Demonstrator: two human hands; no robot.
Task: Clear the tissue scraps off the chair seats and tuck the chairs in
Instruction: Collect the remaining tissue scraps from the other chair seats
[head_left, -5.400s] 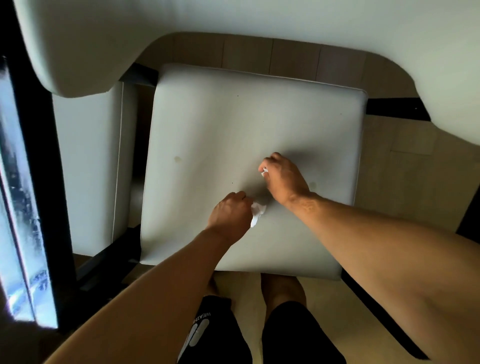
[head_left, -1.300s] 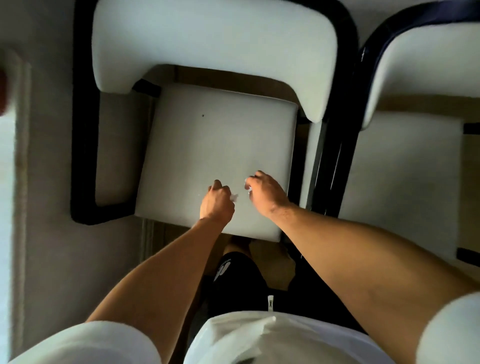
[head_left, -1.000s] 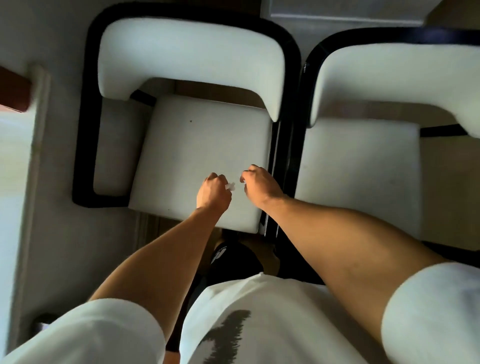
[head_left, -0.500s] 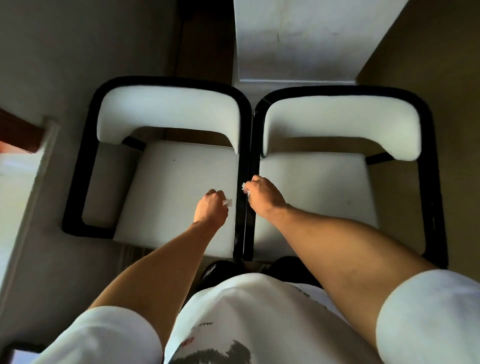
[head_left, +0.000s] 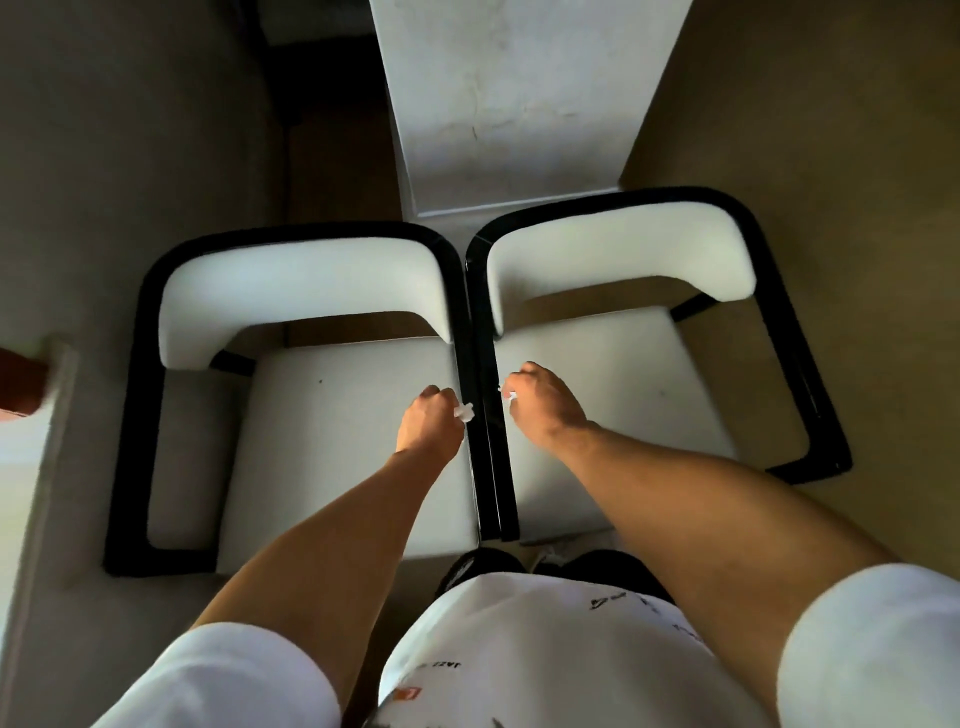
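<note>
Nearest the camera, white shirt (head_left: 545, 649) and two bare forearms reaching forward over the seats. Left hand (head_left: 430, 422) curled around a tissue scrap (head_left: 464, 412), hovering above the left chair (head_left: 332, 441) near its inner edge. Right hand (head_left: 540, 402) likewise pinching a smaller scrap (head_left: 508, 396) over the right chair (head_left: 623, 415). Both seats free of visible scraps, so clearing looks done. Chairs side by side, black frames touching, backs facing away toward the desk (head_left: 519, 104) straight ahead. Tucking in likely means pushing forward along that axis; left hand nearer the left chair, right nearer the right, but both full of tissue.
</note>
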